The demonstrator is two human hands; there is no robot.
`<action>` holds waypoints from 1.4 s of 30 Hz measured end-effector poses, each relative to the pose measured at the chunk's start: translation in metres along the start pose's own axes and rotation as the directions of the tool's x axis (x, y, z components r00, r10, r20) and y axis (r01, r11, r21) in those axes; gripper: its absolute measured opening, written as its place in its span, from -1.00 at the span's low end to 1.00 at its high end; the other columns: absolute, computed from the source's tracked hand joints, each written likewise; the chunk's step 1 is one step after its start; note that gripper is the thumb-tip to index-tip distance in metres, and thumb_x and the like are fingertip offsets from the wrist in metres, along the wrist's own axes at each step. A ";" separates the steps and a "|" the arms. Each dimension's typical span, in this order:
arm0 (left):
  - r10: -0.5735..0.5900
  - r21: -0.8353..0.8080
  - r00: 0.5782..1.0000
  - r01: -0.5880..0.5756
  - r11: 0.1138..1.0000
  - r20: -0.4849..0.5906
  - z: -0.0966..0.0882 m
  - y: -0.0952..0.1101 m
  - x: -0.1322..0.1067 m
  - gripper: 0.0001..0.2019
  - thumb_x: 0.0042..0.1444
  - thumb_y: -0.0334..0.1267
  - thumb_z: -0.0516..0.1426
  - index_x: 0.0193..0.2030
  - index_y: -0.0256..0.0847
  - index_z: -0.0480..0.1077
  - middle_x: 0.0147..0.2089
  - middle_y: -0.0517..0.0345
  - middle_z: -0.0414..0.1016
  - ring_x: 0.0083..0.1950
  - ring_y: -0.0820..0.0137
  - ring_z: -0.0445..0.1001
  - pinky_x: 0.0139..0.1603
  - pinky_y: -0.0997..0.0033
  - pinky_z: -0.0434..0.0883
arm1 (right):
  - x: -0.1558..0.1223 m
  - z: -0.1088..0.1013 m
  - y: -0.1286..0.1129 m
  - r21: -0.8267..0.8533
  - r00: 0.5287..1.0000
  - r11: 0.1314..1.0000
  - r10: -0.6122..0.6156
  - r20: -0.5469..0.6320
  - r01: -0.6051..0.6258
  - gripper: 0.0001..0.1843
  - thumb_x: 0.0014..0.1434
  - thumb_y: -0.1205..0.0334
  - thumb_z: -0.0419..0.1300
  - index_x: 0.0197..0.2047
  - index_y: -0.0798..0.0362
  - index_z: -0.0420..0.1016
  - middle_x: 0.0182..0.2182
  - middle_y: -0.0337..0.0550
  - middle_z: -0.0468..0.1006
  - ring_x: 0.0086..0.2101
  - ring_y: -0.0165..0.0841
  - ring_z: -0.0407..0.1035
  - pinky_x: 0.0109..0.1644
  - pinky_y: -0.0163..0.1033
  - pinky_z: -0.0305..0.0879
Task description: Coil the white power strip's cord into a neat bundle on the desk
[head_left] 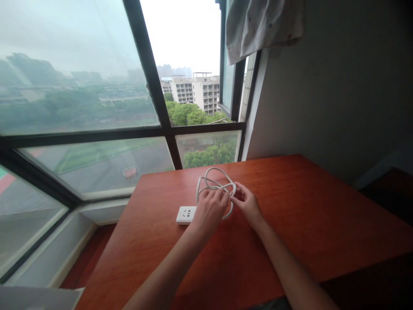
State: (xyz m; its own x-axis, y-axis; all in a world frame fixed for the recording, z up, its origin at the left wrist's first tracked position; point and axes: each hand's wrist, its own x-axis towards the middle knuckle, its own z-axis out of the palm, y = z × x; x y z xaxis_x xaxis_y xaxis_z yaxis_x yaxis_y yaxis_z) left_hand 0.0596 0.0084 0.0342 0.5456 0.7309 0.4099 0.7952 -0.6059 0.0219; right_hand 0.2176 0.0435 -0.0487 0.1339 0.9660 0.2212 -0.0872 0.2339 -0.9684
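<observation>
A white power strip (186, 214) lies on the red-brown wooden table (290, 206). Its white cable (213, 177) is looped in a loose coil just beyond my hands. My left hand (210, 209) rests over the near part of the coil, beside the strip, with its fingers curled onto the cable. My right hand (248, 203) pinches the cable at the coil's right side. The plug end is hidden.
A large window with dark frames (151, 86) rises behind the table's far edge. A grey wall (338, 86) stands on the right. A pale cloth (261, 26) hangs at the top. The floor (80, 258) drops away at the table's left.
</observation>
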 end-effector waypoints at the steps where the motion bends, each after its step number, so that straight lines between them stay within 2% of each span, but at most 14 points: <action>1: -0.023 -0.018 1.000 0.023 1.000 0.011 0.004 0.000 0.005 -0.76 0.23 -0.41 0.02 0.01 -0.14 0.33 -0.05 -0.02 0.43 -0.13 0.25 0.46 -0.09 0.25 0.32 | -0.001 0.001 -0.002 -0.021 1.000 1.000 -0.019 0.025 0.019 -0.35 -0.08 0.18 0.34 0.11 0.13 0.37 -0.19 -0.04 0.59 -0.27 -0.27 0.50 -0.16 -0.17 0.47; 5: -0.163 -0.092 0.984 0.170 0.981 0.074 0.017 -0.002 0.021 -0.72 0.20 -0.39 0.05 0.04 -0.15 0.31 -0.12 0.01 0.44 -0.21 0.31 0.47 -0.20 0.39 0.36 | -0.005 -0.001 -0.008 -0.135 0.994 0.986 -0.096 0.051 0.102 -0.36 0.02 0.20 0.26 0.19 0.09 0.32 -0.09 -0.01 0.56 -0.25 -0.28 0.50 -0.20 -0.20 0.48; 9: -0.243 -0.292 0.968 0.252 0.922 0.069 0.022 -0.011 0.024 -0.70 0.14 -0.36 0.11 0.04 -0.19 0.32 -0.17 0.02 0.51 -0.19 0.24 0.50 -0.20 0.34 0.40 | -0.006 -0.003 -0.015 -0.169 0.984 0.971 -0.160 0.073 0.170 -0.38 0.08 0.28 0.17 0.24 0.05 0.27 0.01 0.01 0.51 -0.15 -0.26 0.48 -0.21 -0.25 0.47; 13: -0.285 -0.548 0.958 0.238 0.802 -0.002 0.026 -0.018 0.020 -0.53 0.10 -0.45 0.07 0.18 -0.18 0.22 -0.12 0.03 0.54 -0.15 0.29 0.51 -0.14 0.32 0.42 | -0.010 0.000 -0.020 -0.255 0.972 0.939 -0.209 0.105 0.230 -0.31 0.07 0.34 0.13 0.29 0.02 0.19 0.05 0.01 0.48 -0.11 -0.27 0.47 -0.26 -0.30 0.45; 15: -0.275 -0.612 0.961 0.202 0.765 -0.026 0.028 -0.018 0.018 -0.48 0.09 -0.45 0.06 0.23 -0.18 0.17 -0.06 0.00 0.52 -0.10 0.30 0.50 -0.08 0.30 0.43 | -0.012 0.003 -0.022 -0.302 0.966 0.918 -0.231 0.116 0.256 -0.30 0.07 0.35 0.12 0.30 0.01 0.17 0.04 0.00 0.49 -0.14 -0.29 0.48 -0.29 -0.32 0.45; 17: -0.253 -0.593 0.967 0.190 0.782 -0.024 0.029 -0.014 0.016 -0.39 0.07 -0.42 0.09 0.29 -0.20 0.08 0.02 -0.07 0.49 -0.04 0.27 0.49 -0.04 0.26 0.42 | -0.014 0.004 -0.024 -0.357 0.964 0.896 -0.242 0.110 0.265 -0.30 0.08 0.35 0.11 0.31 0.00 0.15 0.02 -0.01 0.51 -0.18 -0.29 0.49 -0.29 -0.31 0.45; 19: -0.260 -0.492 0.966 0.227 0.840 0.001 0.030 -0.009 0.014 -0.31 0.05 -0.40 0.11 0.34 -0.22 -0.02 0.05 -0.12 0.47 -0.01 0.21 0.48 -0.04 0.22 0.42 | -0.016 0.004 -0.025 -0.414 0.963 0.869 -0.253 0.094 0.269 -0.29 0.10 0.35 0.10 0.33 -0.03 0.12 0.01 -0.03 0.53 -0.20 -0.29 0.50 -0.24 -0.28 0.46; 23: -0.328 -0.276 0.944 0.327 0.904 0.044 0.032 -0.004 0.011 -0.27 0.07 -0.41 0.07 0.39 -0.23 -0.10 0.01 -0.14 0.49 -0.10 0.17 0.52 -0.12 0.23 0.43 | -0.015 0.003 -0.024 -0.509 0.954 0.811 -0.287 0.083 0.289 -0.35 0.16 0.32 0.08 0.32 -0.08 0.14 -0.10 -0.11 0.60 -0.27 -0.30 0.52 -0.19 -0.24 0.46; 25: -0.313 -0.246 0.948 0.316 0.916 0.051 0.033 -0.003 0.009 -0.23 0.04 -0.44 0.05 0.40 -0.23 -0.13 0.03 -0.13 0.49 -0.11 0.18 0.53 -0.15 0.28 0.44 | -0.014 0.002 -0.022 -0.564 0.956 0.778 -0.283 0.079 0.277 -0.43 0.19 0.27 0.09 0.28 -0.08 0.21 -0.18 -0.13 0.62 -0.31 -0.29 0.52 -0.20 -0.22 0.46; 28: -0.291 -0.258 0.956 0.287 0.923 0.023 0.033 -0.001 0.006 -0.17 0.00 -0.48 0.05 0.42 -0.14 -0.17 0.17 -0.12 0.39 -0.06 0.19 0.53 -0.16 0.33 0.44 | -0.013 -0.001 -0.018 -0.654 0.959 0.712 -0.273 0.079 0.256 -0.52 0.22 0.21 0.09 0.21 -0.06 0.32 -0.22 -0.10 0.63 -0.29 -0.23 0.54 -0.19 -0.19 0.44; 31: -0.282 -0.290 0.959 0.270 0.918 -0.001 0.030 0.002 0.002 -0.19 0.02 -0.47 0.06 0.41 -0.05 -0.12 0.31 -0.09 0.21 -0.02 0.18 0.52 -0.16 0.34 0.45 | -0.013 -0.002 -0.016 -0.728 0.956 0.634 -0.274 0.104 0.261 -0.57 0.25 0.21 0.05 0.18 -0.03 0.36 -0.20 -0.05 0.63 -0.25 -0.19 0.53 -0.20 -0.19 0.42; 34: -0.272 -0.312 0.962 0.262 0.913 0.010 0.027 0.005 0.000 -0.24 0.05 -0.45 0.05 0.40 -0.03 -0.07 0.37 -0.06 0.13 0.01 0.17 0.51 -0.15 0.30 0.47 | -0.013 -0.003 -0.014 -0.775 0.957 0.578 -0.268 0.116 0.256 -0.56 0.25 0.22 0.03 0.19 0.00 0.33 -0.18 -0.04 0.62 -0.24 -0.16 0.53 -0.22 -0.18 0.41; 39: -0.301 -0.325 0.953 0.275 0.905 -0.031 0.025 0.005 0.000 -0.29 0.03 -0.47 0.07 0.35 -0.01 0.06 0.34 0.03 0.21 0.08 0.17 0.47 -0.07 0.28 0.47 | -0.012 -0.002 -0.013 -0.810 0.957 0.531 -0.266 0.120 0.249 -0.54 0.24 0.23 0.05 0.21 -0.02 0.28 -0.18 -0.06 0.62 -0.26 -0.18 0.53 -0.23 -0.20 0.40; 42: -0.313 -0.271 0.948 0.288 0.918 -0.055 0.025 0.003 0.001 -0.38 0.05 -0.45 0.08 0.28 0.00 0.19 0.31 0.07 0.27 0.01 0.19 0.51 -0.14 0.29 0.47 | -0.011 -0.001 -0.013 -0.823 0.958 0.506 -0.247 0.149 0.259 -0.51 0.23 0.26 0.04 0.23 -0.01 0.25 -0.17 -0.04 0.61 -0.26 -0.19 0.53 -0.24 -0.21 0.40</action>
State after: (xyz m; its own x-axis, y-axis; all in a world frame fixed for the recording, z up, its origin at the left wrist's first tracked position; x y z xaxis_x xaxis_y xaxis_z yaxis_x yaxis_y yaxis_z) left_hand 0.0686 0.0148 0.0121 0.2535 0.8656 0.4319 0.8156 -0.4313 0.3857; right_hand 0.2182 0.0295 -0.0391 0.0023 0.8838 0.4678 0.8027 0.2774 -0.5280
